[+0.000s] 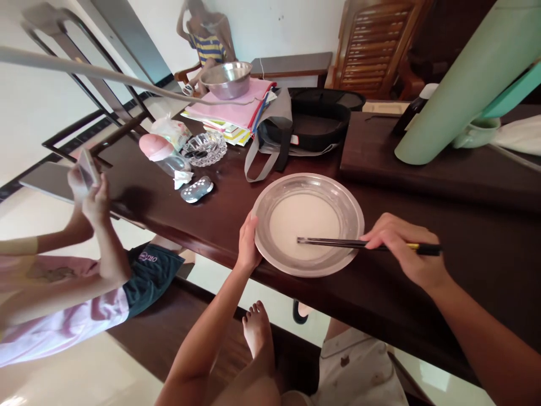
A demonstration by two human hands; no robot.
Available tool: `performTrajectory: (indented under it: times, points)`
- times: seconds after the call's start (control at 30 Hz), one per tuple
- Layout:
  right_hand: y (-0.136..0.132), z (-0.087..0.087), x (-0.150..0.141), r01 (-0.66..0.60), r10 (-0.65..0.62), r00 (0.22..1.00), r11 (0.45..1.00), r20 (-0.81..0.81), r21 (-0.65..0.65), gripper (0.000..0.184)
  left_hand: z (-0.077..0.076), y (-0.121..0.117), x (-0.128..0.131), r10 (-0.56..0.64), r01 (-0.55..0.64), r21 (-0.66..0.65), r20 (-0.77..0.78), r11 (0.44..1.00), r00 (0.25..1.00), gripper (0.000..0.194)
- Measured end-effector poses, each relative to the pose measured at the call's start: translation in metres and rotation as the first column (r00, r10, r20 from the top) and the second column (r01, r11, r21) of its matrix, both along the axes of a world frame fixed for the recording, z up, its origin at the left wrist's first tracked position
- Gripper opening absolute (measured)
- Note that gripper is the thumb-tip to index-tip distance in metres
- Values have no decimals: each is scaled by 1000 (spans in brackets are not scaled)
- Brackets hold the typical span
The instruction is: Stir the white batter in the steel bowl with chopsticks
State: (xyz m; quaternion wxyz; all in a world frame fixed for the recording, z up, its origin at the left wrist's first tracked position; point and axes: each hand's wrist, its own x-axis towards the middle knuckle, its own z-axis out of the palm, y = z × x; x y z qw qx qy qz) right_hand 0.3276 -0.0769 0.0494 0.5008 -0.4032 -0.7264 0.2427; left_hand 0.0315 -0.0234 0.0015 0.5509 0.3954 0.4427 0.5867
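Observation:
A wide metal bowl (350, 208) rests near the front edge of the dark wooden table, with a whitish liquid (302, 217) in its bottom. My left hand (248, 242) grips the bowl's left rim, fingers partly hidden behind its side. In my right hand (408, 248) is a pair of dark chopsticks (333, 243), held together and nearly level across the bowl's right rim. Their tips are over or in the liquid near the bowl's middle; I cannot tell how deep.
Behind the bowl lie a grey and black bag (270, 141), a glass ashtray (215, 149), a patterned case (197, 189) and another metal bowl (228, 82) on stacked books. A green cylinder (460, 84) stands at right. On the left, a person holds a phone (88, 166); another sits behind.

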Motion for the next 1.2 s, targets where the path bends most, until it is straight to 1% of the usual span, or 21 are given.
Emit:
performTrajectory:
  times: [0.03,0.1,0.17,0.2,0.27,0.33,0.37,0.43,0.5,0.53,0.6,0.67,0.73,0.77,0.83,0.9,0.93,1.0,1.07,1.13,1.2]
  points:
    - [0,0,-1,-20,20,999,1000,49,2,26,0,0,0,4,-4,0,-3,1000,1000,43]
    - [0,1,-1,19,-20,995,1000,95,15,23,-1,0,-1,14,-14,-4,-14,1000,1000,43]
    - [0,1,0,107,-108,994,994,31,23,26,-2,0,-1,14,-15,-8,-22,1000,1000,44]
    - [0,0,0,128,-128,992,992,-17,19,28,-2,0,-1,10,-10,-7,-24,1000,1000,45]
    - [0,0,1,82,-81,995,997,-59,2,31,-1,0,-1,2,-2,0,-30,1000,1000,45]
    - [0,0,0,-6,6,1000,1000,6,-8,28,0,0,-1,10,-10,7,-42,1000,999,45]
    - [0,0,0,-22,23,998,1000,53,-11,25,0,0,0,18,-17,10,-47,1000,999,45]
    - [0,0,0,22,-22,995,1000,93,-1,23,1,0,0,22,-22,10,-50,1000,999,45]
    - [0,-1,1,92,-92,995,996,26,8,26,1,0,0,16,-15,11,-47,1000,999,45]
    - [0,-1,2,98,-98,995,995,-16,1,28,1,0,0,12,-11,10,-46,1000,999,45]
    - [0,-1,2,37,-37,998,999,-42,-9,31,1,0,0,13,-12,10,-47,1000,999,44]
    - [0,-1,0,-34,34,999,999,40,-6,27,0,0,0,27,-26,11,-48,1000,998,42]
    - [0,0,-1,-21,20,995,1000,99,13,22,0,0,0,34,-33,16,-48,999,998,41]
    - [0,0,-1,15,-17,996,1000,91,22,22,0,0,0,32,-31,18,-47,999,998,41]
    - [0,0,0,78,-78,997,996,12,31,27,1,1,0,19,-18,20,-46,1000,999,43]
    - [0,0,0,54,-53,998,998,-37,14,31,1,1,0,9,-8,17,-44,1000,999,43]
    - [0,0,0,17,-17,1000,1000,-23,4,30,1,1,0,9,-8,17,-41,1000,999,43]
    - [0,1,-1,-33,33,998,999,61,-3,25,1,1,0,11,-11,21,-34,1000,999,42]
    - [0,1,-1,4,-6,994,1000,107,16,22,1,0,0,12,-11,21,-25,1000,1000,42]
    - [0,0,0,72,-74,996,997,42,42,24,1,0,0,4,-4,16,-17,1000,1000,43]
    - [0,0,0,71,-69,997,997,-40,38,29,1,0,0,-5,5,12,-10,1000,1000,44]
